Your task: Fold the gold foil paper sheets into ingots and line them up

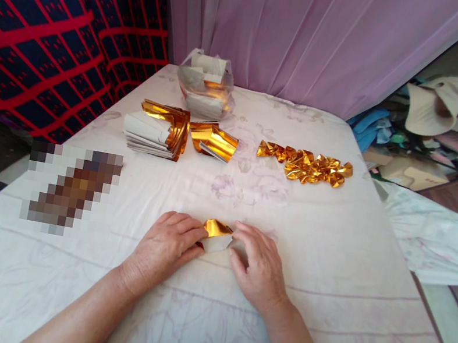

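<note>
My left hand (167, 243) and my right hand (257, 265) press from both sides on a small folded gold paper (218, 234), gold on top and white below, lying on the white cloth-covered surface (328, 260). Fingers of both hands grip its ends. Farther back lies a stack of gold-and-white sheets (156, 129), a smaller curled bundle of gold sheets (213, 140) beside it, and to the right a row of several folded gold pieces (305, 164).
A clear plastic bag (206, 87) with more paper stands at the back. A blurred dark object (71, 185) lies to the left. A purple curtain (307, 31) hangs behind; the surface's right edge drops to clutter and a white sheet (433, 243).
</note>
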{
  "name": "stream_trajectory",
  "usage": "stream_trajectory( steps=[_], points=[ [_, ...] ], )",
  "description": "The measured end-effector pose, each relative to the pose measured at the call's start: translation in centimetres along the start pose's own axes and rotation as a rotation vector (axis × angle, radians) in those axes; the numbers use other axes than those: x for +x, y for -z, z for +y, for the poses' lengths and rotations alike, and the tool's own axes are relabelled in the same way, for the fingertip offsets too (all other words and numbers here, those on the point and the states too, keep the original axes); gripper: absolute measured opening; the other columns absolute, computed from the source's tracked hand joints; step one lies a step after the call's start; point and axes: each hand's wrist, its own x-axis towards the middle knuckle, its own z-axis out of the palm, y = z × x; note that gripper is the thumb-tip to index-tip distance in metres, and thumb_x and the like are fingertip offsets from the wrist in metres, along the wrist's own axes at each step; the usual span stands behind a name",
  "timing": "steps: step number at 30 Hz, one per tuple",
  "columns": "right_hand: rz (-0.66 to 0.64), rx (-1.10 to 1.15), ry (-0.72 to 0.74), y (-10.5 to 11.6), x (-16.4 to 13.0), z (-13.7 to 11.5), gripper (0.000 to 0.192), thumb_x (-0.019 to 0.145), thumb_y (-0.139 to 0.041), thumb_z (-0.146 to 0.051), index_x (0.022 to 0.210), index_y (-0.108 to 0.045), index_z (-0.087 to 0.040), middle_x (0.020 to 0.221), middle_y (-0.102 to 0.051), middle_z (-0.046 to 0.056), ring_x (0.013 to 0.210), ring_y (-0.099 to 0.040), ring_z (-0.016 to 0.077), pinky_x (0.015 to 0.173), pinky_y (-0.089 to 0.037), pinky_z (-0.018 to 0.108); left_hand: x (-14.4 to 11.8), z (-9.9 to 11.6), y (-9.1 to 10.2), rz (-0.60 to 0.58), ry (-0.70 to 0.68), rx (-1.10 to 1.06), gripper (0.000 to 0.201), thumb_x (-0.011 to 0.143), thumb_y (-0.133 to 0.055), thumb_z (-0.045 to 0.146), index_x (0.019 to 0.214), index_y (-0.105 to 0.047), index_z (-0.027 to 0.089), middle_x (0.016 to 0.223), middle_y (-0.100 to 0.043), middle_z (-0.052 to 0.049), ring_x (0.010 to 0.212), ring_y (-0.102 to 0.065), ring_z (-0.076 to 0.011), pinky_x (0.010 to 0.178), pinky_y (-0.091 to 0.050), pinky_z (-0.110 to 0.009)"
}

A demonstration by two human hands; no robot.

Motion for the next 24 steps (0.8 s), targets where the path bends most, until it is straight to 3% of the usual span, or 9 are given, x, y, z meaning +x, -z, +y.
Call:
stream_trajectory(
  steps=[4,9,13,20,24],
  points=[
    [-0.021,-0.018,0.028,-0.04,0.33,0.09,0.019,0.089,-0.053,-0.016,0.107,-0.059,-0.019,0.118,-0.069,0.011,0.111,-0.062,0.0242,0.093,-0.049,0.041,0.22,-0.04,0.06,0.008,0.003,-0.018,0.017,0.086,-0.066,0.021,0.102,-0.064,0.017,0.097,-0.073,-0.005,0.093,-0.064,-0.0233,0.085,-0.048,-0.04],
    [-0.022,0.017,0.02,-0.19,0.41,0.16,0.011,0.092,-0.05,-0.016,0.097,-0.058,-0.022,0.111,-0.071,0.009,0.106,-0.065,0.0226,0.089,-0.051,0.04,0.13,-0.24,-0.34,0.041,-0.046,-0.01,0.009,0.092,-0.06,0.024,0.095,-0.067,0.019,0.104,-0.072,-0.004,0.097,-0.063,-0.0224,0.087,-0.046,-0.039],
    [0.013,0.053,-0.035,-0.47,0.13,0.49,0.015,0.092,-0.052,-0.017,0.106,-0.056,-0.021,0.106,-0.072,0.007,0.099,-0.067,0.0222,0.087,-0.052,0.04,0.03,-0.31,-0.52,0.057,-0.056,-0.009,0.011,0.093,-0.06,0.025,0.095,-0.068,0.02,0.105,-0.072,-0.004,0.097,-0.063,-0.022,0.087,-0.046,-0.039],
    [-0.007,0.095,0.0,-0.14,0.57,0.35,0.012,0.092,-0.052,-0.016,0.084,-0.057,-0.022,0.091,-0.072,0.004,0.088,-0.066,0.0193,0.081,-0.05,0.035,0.0,-0.29,-0.17,-0.005,-0.039,-0.057,0.013,0.089,-0.064,0.026,0.099,-0.068,0.02,0.113,-0.07,-0.005,0.104,-0.061,-0.0237,0.093,-0.046,-0.042],
    [-0.044,0.051,0.06,0.21,0.8,0.02,0.015,0.093,-0.052,-0.014,0.089,-0.064,-0.021,0.095,-0.072,0.004,0.09,-0.065,0.0191,0.082,-0.049,0.036,-0.03,-0.44,0.04,-0.039,-0.037,-0.075,0.018,0.087,-0.067,0.029,0.102,-0.068,0.021,0.115,-0.069,-0.006,0.108,-0.06,-0.0248,0.096,-0.044,-0.044]
  ],
)
